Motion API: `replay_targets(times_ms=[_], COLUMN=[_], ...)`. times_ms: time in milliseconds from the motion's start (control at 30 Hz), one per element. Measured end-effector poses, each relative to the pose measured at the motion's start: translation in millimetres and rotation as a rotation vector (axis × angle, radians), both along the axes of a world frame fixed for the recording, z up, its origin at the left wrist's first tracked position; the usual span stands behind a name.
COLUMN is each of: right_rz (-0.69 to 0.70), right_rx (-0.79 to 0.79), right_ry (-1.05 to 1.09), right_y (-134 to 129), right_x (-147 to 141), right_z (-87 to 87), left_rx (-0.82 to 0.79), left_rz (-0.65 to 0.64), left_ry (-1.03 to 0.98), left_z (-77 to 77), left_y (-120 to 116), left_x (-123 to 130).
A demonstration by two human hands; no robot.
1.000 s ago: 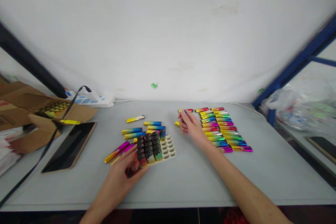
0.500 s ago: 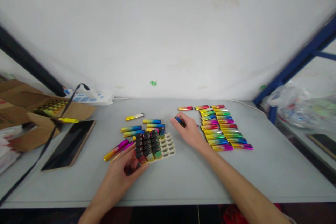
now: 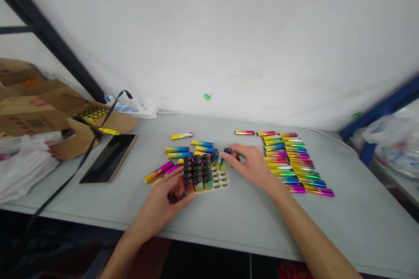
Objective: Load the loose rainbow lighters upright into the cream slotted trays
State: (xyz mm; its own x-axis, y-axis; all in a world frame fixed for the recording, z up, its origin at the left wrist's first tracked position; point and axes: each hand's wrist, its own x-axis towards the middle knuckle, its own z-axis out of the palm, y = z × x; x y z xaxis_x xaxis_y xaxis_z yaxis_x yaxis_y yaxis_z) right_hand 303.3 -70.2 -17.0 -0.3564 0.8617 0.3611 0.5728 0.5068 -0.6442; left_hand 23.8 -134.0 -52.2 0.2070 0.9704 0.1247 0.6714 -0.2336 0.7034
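Right hand [image 3: 250, 163] grips a lighter [image 3: 223, 164] at the tray's [image 3: 220, 179] 2 o'clock corner

Clock read from the wearer's seat, 12 toward the wall. Key relation: gripped lighter vs. holes. Lighter sits at the right hand's 9 o'clock, pinched near its black top between thumb and fingers. Long axis near upright, top tipped a little toward 1 o'clock, so roughly parallel to the standing lighters [image 3: 197, 172] packed in the tray. Its foot is at the back of the tray's bare side; can't tell if it is in a hole or just above one. Visible bare holes run from there toward 6 and 7 o'clock. One blue-topped lighter [image 3: 214, 157] stands just beside it at 9 o'clock.

Right hand is the nearer one to the bare holes; they lie at its 8 o'clock. Left hand [image 3: 165, 196] is at the tray's far end, tray at its 2 o'clock, thumb along the front edge, fingers curled round the left end. Can't tell if it squeezes the tray, the end lighters, or only rests there.

Loose lighters [image 3: 178, 149] lie flat at the left hand's 12 to 1 o'clock, with magenta-gold lighters [image 3: 159, 172] nearest its fingers. Lighter rows [image 3: 303, 168] lie flat at the right hand's 3 o'clock.
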Motion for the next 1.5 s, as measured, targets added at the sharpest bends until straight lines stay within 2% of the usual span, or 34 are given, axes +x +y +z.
replay_targets(times_ms=[133,300,500,600,733,833,900,1000,1167,1267,1367,1433,1500], right_rz=[0.067,0.054,0.095,0.144,0.198,0.051,-0.013,0.047,0.138,0.112,0.061,0.030,-0.015], right_rx=[-0.044,0.079,0.095,0.044,0.001,0.040,0.073,0.099,0.020,-0.018,-0.017,-0.017,-0.013], right_ry=[-0.040,-0.251,-0.382,-0.364,-0.165,-0.029,-0.017,-0.114,-0.447,-0.571,-0.579,-0.535,-0.400], right_y=[0,3,-4,-8,-7,6,22,51,87,94,94,92,89], right_x=[-3,-2,-13,-12,6,16,13,-5,-47,-60,-58,-48,-34], right_z=[-4.0,-11.9,-5.3,-1.4,-0.3,-3.5,-7.5,-13.2,-14.8,-14.7,-15.9,-17.1,-19.0], left_rx=[-0.037,-0.049,-0.062,-0.051,-0.061,-0.082,-0.086,-0.076,-0.063,-0.050,-0.025,-0.004,0.025], left_rz=[0.001,0.004,0.003,-0.003,-0.062,-0.109,-0.134,-0.152,-0.180,-0.202,-0.204,-0.180,-0.134], left_ry=[-0.016,-0.026,-0.043,-0.047,-0.031,-0.036,-0.045,-0.044,-0.039,-0.045,-0.029,-0.014,-0.012], left_z=[-2.2,-0.4,-2.0,-2.3,0.5,0.2,-1.5,-3.0,3.2,7.2,5.4,1.1,-4.3], left_y=[-1,0,0,-2,-7,-9,-10,-10,-10,-11,-11,-10,-9], left_x=[-1,-1,-1,-2,-2,-2,-2,-3,-2,-1,-1,-3,-4])
